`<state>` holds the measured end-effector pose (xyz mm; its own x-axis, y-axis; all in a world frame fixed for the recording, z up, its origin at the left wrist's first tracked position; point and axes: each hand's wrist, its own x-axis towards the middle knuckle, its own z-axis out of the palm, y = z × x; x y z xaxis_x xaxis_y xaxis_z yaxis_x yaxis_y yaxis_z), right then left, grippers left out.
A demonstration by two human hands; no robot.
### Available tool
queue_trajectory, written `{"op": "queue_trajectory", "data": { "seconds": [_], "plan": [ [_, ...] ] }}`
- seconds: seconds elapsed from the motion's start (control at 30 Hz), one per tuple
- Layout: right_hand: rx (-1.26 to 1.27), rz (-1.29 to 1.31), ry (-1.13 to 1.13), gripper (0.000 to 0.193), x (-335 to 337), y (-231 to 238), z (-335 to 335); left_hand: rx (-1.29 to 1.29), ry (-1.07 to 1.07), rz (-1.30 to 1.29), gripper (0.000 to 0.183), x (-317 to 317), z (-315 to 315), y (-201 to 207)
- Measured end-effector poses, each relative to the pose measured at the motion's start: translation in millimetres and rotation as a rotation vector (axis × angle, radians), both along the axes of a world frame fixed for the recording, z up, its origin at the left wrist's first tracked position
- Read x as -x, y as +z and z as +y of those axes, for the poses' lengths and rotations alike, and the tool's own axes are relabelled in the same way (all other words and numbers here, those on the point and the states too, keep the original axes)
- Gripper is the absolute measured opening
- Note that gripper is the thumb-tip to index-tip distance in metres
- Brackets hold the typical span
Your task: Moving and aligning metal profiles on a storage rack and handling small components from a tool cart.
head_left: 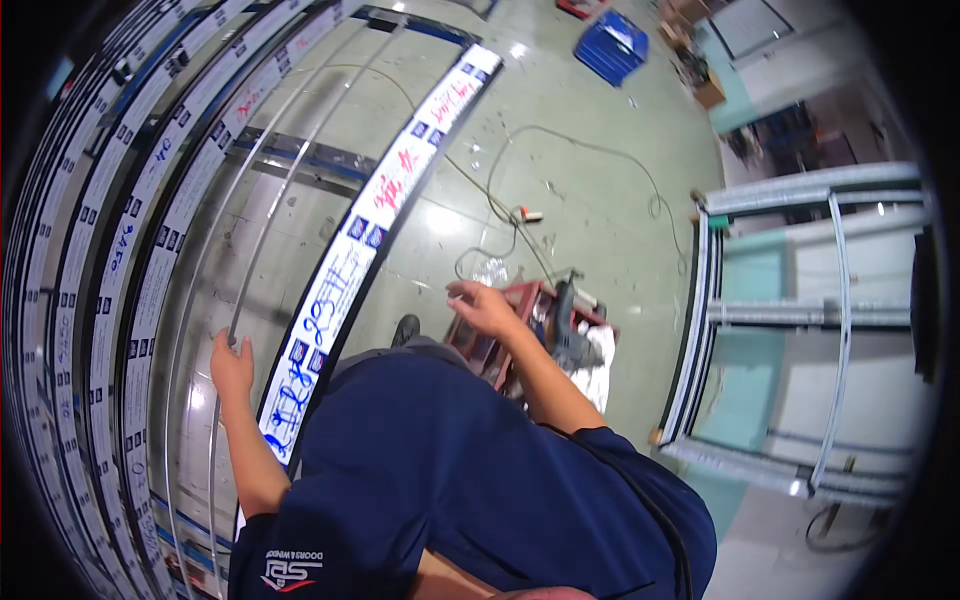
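Nearest is the worker's navy shirt (pixel 480 470). Past it, the left hand (pixel 232 368) has its fingers slightly parted at a thin metal rod (pixel 265 228); from here I can't tell whether they grip it. The rod runs just left of a long white-faced bar (pixel 365 232). The right hand (pixel 487 308), half open and holding nothing, hangs by a red toolbox (pixel 525 292). Farther out, a blue crate (pixel 612 47) sits on the floor (pixel 590 220).

Left fingers (pixel 219 346) at rod (pixel 252 264), white profile (pixel 343 268)
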<state>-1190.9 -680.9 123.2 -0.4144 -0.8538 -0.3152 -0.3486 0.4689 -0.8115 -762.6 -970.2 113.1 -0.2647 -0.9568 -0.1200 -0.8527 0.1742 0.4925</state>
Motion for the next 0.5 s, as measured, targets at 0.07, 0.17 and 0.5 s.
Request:
{"op": "queue_trajectory", "data": {
  "seconds": [0.07, 0.17, 0.5],
  "plan": [
    [0.103, 0.001, -0.022, 0.032, 55, 18, -47, 0.015, 0.011, -0.033, 0.052, 27, -6, 5],
    [0.267, 0.012, -0.087, 0.029, 128, 33, -113, 0.029, 0.056, -0.074, 0.051, 60, -16, 6],
    [0.319, 0.266, -0.019, 0.033, 283, 51, -305, 0.054, 0.093, 0.028, 0.045, 193, -67, 8]
  ]
}}
